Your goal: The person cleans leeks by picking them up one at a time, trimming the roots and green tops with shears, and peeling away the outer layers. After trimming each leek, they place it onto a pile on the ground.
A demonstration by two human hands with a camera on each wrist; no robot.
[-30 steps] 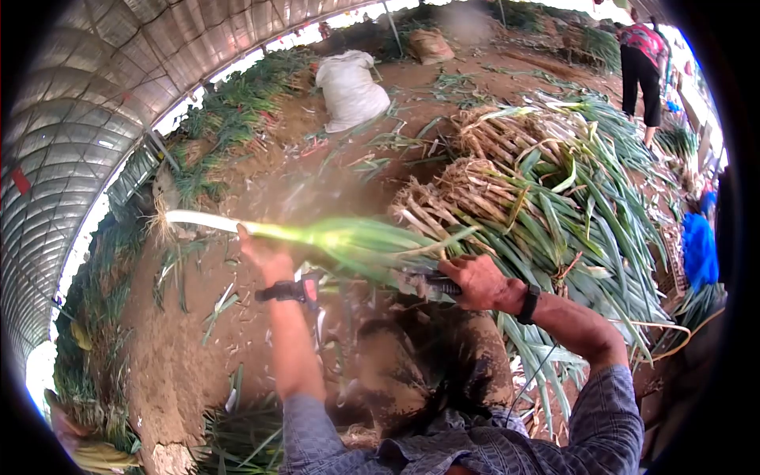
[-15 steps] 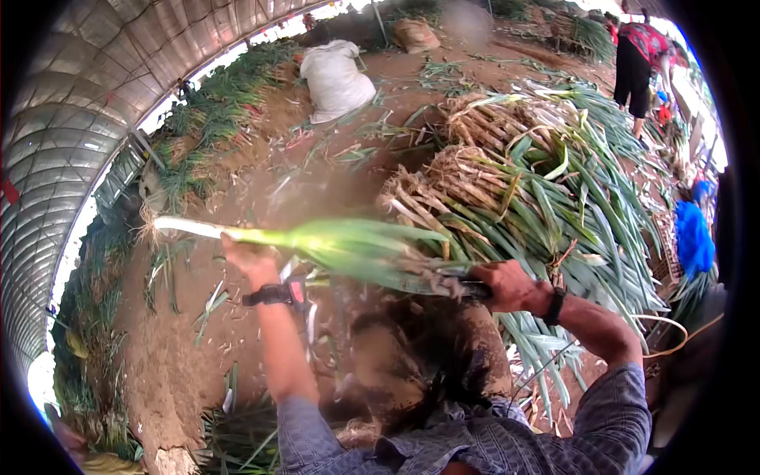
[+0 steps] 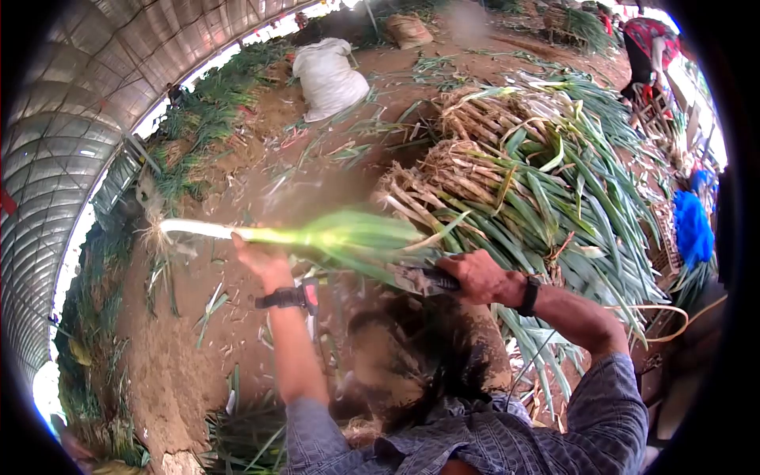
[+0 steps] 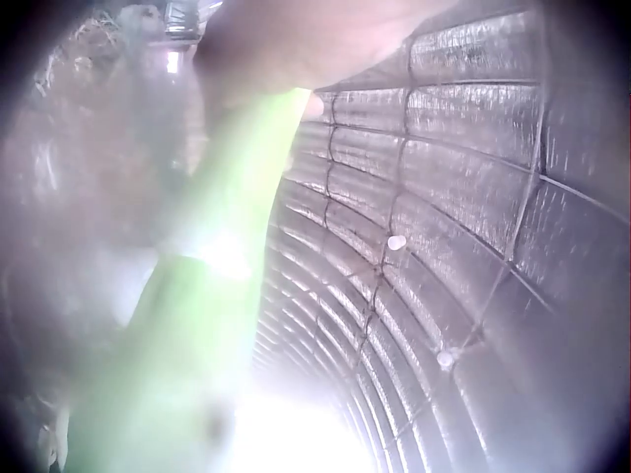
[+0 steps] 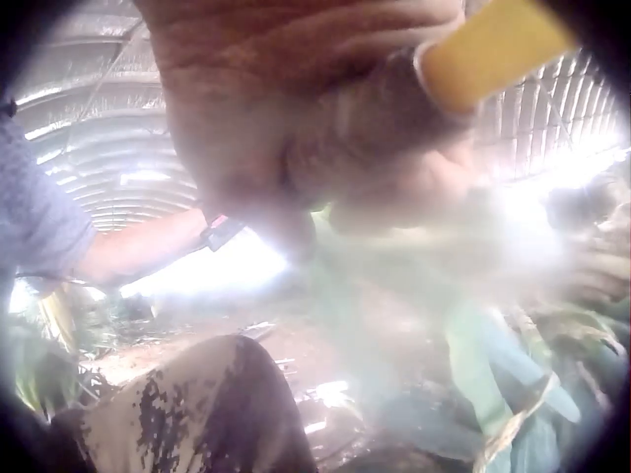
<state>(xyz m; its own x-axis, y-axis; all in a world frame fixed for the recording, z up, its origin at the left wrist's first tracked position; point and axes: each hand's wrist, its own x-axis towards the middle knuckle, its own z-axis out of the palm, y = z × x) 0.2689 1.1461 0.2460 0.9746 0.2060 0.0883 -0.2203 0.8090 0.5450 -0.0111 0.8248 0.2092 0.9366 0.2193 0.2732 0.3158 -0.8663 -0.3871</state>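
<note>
Your left hand [image 3: 260, 257] grips one leek [image 3: 332, 236], held across left-centre of the frame, roots leftward. Your right hand [image 3: 480, 277] grasps a dark-handled tool [image 3: 427, 279] right of centre. A leek pile [image 3: 542, 186] occupies upper right.

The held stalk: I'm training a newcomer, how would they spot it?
Start at the big heap of stalks, right of centre in the head view. Look left to the person's left hand. The held stalk there has a bright white shaft, unlike the heap's browner ones.
</note>
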